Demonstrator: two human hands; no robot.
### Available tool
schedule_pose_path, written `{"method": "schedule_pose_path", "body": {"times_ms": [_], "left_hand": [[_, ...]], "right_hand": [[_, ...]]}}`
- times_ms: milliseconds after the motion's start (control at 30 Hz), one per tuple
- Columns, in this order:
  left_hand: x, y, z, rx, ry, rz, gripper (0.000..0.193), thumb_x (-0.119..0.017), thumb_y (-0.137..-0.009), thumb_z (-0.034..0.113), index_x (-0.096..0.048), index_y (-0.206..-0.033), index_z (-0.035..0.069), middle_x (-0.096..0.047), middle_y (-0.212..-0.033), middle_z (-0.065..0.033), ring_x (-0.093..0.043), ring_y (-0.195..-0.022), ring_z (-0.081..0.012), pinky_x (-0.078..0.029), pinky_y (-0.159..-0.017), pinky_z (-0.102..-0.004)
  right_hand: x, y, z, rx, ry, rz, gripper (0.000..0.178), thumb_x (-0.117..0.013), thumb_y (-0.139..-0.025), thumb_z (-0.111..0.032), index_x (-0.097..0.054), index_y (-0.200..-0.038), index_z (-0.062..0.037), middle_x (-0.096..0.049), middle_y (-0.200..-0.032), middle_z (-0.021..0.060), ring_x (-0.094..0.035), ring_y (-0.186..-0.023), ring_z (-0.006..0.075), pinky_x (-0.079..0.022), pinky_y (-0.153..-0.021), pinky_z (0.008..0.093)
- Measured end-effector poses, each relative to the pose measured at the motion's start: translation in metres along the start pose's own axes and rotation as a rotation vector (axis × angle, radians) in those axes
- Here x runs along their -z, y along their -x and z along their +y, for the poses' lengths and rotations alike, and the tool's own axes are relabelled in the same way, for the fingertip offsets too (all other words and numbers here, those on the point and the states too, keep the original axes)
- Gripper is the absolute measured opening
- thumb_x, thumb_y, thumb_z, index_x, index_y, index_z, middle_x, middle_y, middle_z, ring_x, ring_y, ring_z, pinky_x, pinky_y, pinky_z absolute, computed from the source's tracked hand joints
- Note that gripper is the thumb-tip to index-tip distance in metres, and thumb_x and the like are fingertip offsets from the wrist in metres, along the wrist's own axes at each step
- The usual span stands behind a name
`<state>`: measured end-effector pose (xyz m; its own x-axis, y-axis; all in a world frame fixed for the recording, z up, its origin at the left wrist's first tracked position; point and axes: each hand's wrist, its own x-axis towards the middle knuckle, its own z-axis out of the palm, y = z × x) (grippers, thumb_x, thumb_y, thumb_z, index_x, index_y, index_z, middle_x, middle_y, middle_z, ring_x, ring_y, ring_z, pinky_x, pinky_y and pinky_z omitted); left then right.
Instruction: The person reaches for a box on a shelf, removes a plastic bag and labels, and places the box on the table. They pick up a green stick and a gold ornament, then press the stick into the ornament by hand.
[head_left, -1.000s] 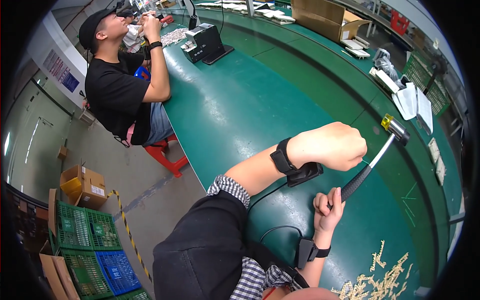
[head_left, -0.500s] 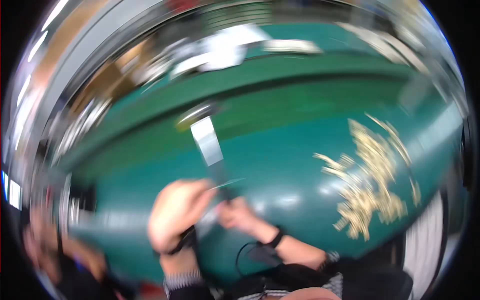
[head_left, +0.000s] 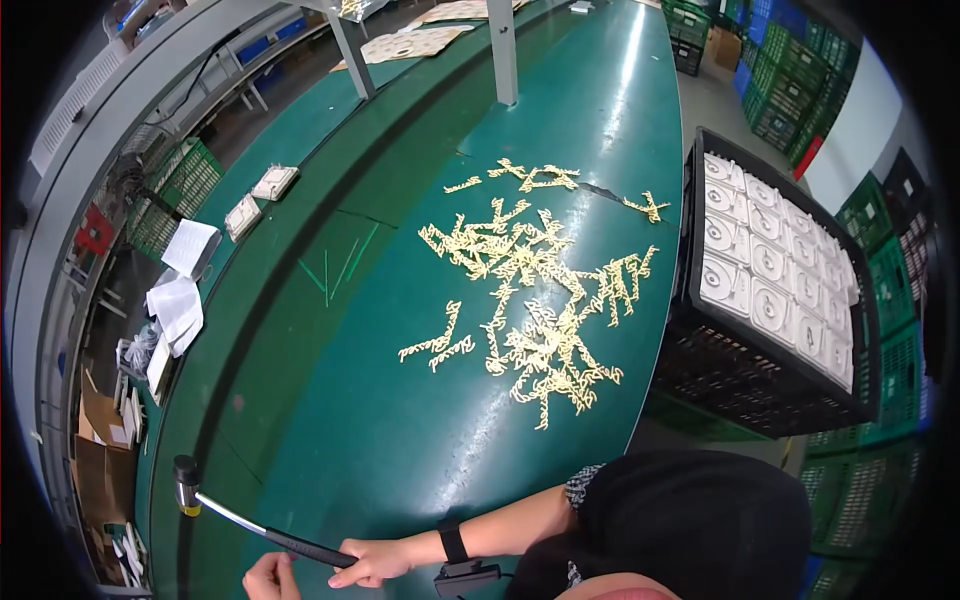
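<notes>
Gripping the black ribbed handle of a small hammer [head_left: 287, 542] with a silver shaft and a black, silver and yellow head, our right hand [head_left: 365, 563] is clamped around the lower end. Our left hand [head_left: 270, 580] is just beside the handle at the near edge, its fingers curled together; we cannot tell whether they pinch anything. A black wrist strap [head_left: 453, 544] circles our right wrist, with a black box-shaped device [head_left: 467, 577] beside it. We judge the step in hand to be holding the hammer ready, its head out to the left; any next move with it calls for a firm right grip and left fingers clear of the head.

Beyond our hands, on the smooth green tabletop [head_left: 340, 400], we see a loose heap of pale yellow, script-shaped cut-out pieces [head_left: 525, 262], well apart from the hammer. To the right of the table, a black plastic crate [head_left: 760, 402] holds rows of white square pieces with round centres [head_left: 768, 262]. Farther off we see a grey metal post [head_left: 503, 55] and stacked green crates [head_left: 785, 100].
</notes>
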<state>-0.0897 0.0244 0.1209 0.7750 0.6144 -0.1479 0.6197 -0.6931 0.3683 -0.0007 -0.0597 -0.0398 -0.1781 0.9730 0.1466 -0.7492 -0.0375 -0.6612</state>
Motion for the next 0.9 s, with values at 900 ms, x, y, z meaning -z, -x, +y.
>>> {"method": "schedule_pose_path", "body": {"times_ms": [900], "left_hand": [[-0.019, -0.016, -0.029, -0.161, 0.248, 0.536, 0.023, -0.05, -0.092, 0.012, -0.055, -0.076, -0.004, -0.039, -0.058, 0.0016, -0.028, -0.052, -0.0047, -0.019, -0.046, -0.0255]], "right_hand": [[0.005, 0.004, -0.014, -0.103, -0.071, 0.054, 0.045, -0.057, -0.089, -0.033, -0.028, -0.059, -0.0175, -0.028, -0.044, -0.0064, -0.022, -0.037, 0.0032, -0.013, -0.037, 0.0233]]}}
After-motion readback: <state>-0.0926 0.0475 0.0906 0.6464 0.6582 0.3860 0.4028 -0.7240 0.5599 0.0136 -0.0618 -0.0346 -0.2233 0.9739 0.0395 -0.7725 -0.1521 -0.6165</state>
